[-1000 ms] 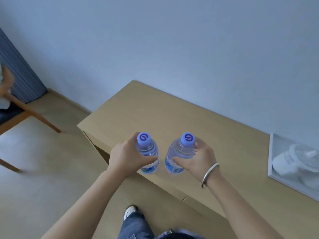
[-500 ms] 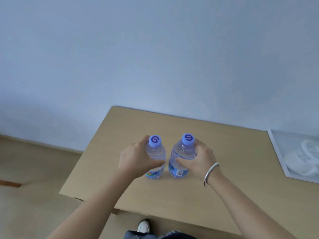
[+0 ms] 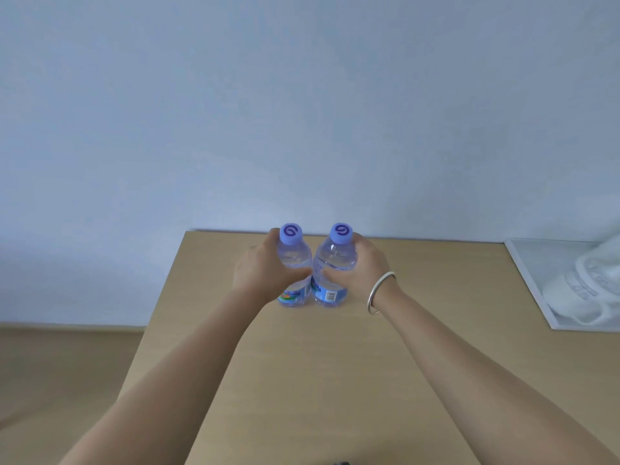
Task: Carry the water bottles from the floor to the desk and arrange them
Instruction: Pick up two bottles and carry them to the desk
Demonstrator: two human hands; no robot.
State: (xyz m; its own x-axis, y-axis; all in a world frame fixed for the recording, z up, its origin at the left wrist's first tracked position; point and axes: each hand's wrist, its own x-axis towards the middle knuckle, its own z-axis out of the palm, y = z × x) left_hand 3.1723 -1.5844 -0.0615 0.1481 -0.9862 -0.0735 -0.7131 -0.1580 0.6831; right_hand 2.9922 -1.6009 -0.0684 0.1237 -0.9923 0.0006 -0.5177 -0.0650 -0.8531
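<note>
Surroundings first: tan counter [image 3: 302, 380] runs up to a plain pale wall [image 3: 302, 95] at the back. At the far R edge a white tray [image 3: 536, 290] lies on the counter w/ white crockery in it, looks like cups [image 3: 583, 290], detail too washed out to tell more. Tray is well apart from the bottles; nothing lies btwn them, only bare counter. Floor [image 3: 67, 380] shows to the L of the counter, same tan tone. Both forearms reach in from the bottom edge and cover much of the near counter.

Bottles: L bottle [image 3: 293, 256] and R bottle [image 3: 337, 260] are upright, side by side near the counter's back edge, bodies touching or nearly so at mid height. Both clear, w/ purple caps and blue labels low down; R one shows a barcode. Bases look to be on the counter, tho contact can't be told for sure.

Grip: L hand [image 3: 265, 273] is wrapped round L bottle from its outer side, thumb across the front at mid body, fingers hidden behind. R hand [image 3: 362, 266] is wrapped round R bottle the same way, mirrored, thumb across the front. Both grips are closed round the bottles, not loose. A silver bangle [image 3: 379, 293] sits on the R wrist.
</note>
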